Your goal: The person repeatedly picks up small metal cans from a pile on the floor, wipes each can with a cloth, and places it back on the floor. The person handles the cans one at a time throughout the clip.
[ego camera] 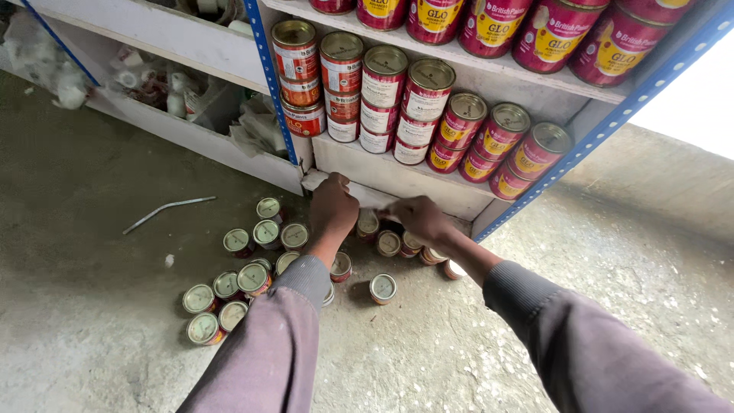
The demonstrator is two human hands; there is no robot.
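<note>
The head camera looks down at two arms in grey-purple sleeves. Both reach toward the bottom of a metal shelf rack [367, 172] with blue posts.

The left hand [334, 205] is curled with its fingers pressed together, just under the lowest white shelf board. It hides whatever is under it, so I cannot tell if it holds anything. The right hand [417, 216] is stretched out low beside it. Its fingers point left at a small tin [368, 222] that stands on the floor right by the fingertips. The fingers look close together, but I cannot tell if they pinch the tin or only touch it.

Many more small tins [245, 271] stand on the grey concrete floor [92, 229], bunched up beside and under the left arm. One small tin [382, 287] stands alone between the two arms.

On the shelves above, big red paint tins [428, 95] with yellow or white labels are stacked in rows. A thin bent metal rod [168, 208] lies on the floor to the left.
</note>
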